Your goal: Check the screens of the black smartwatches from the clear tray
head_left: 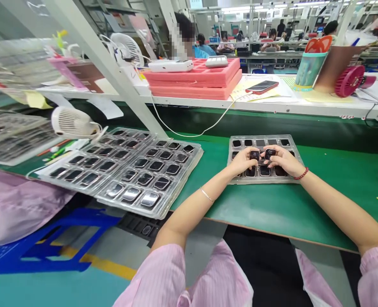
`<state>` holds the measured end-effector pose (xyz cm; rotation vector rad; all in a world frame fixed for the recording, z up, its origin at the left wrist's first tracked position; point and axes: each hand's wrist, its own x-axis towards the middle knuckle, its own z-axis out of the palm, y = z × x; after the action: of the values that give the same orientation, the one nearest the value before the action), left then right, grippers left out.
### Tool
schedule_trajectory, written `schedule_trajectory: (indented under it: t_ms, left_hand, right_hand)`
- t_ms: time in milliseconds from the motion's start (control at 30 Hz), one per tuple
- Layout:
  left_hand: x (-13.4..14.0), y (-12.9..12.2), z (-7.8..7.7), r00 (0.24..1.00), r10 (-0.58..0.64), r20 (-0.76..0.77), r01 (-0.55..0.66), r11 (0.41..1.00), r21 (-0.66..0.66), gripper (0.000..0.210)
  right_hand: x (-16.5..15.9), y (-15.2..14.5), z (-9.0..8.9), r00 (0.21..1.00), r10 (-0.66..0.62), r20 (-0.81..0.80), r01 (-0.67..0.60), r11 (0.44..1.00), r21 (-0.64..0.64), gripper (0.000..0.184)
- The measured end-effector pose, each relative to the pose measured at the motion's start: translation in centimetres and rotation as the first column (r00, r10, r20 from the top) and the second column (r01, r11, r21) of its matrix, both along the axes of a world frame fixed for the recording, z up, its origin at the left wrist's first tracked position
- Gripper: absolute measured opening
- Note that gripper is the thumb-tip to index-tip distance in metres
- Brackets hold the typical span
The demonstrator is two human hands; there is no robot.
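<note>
My left hand (242, 162) pinches a strapless smartwatch body (254, 155), black, glossy and square with rounded corners. A second smartwatch body (270, 152), much like the first, is between the fingers of my right hand (284, 160). Both are held side by side, faces up, just over a clear plastic tray (234, 181) on the green bench. Dark watch pieces fill pockets of that tray, such as the watch piece (265, 170) below my fingers. My hands hide part of its middle row.
To the left, two clear trays (197, 154) full of watch pieces overhang the bench edge, beside a small white fan (72, 121). On the shelf behind are red foam trays (192, 81), a phone (262, 87) and a magenta fan (350, 81). A blue stool (80, 221) stands lower left.
</note>
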<state>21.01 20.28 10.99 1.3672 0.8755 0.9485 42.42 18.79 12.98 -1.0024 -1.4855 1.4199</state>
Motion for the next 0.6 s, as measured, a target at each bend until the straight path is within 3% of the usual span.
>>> schedule_trajectory:
  t_ms: [167,600]
  left_hand:
    - [-0.2,0.6,-0.6,0.997,0.053,0.061,-0.055,0.998,0.032,0.038]
    - [-0.8,-0.2,-1.5,0.998,0.027,0.063,-0.032,0.996,0.085,0.045]
  right_hand:
    - [-0.5,1.5,-0.7,0.997,0.054,0.049,-0.056,0.998,0.037,0.047]
    - [-0.2,1.1,-2.0,0.995,0.078,0.055,-0.083,0.992,0.093,0.046]
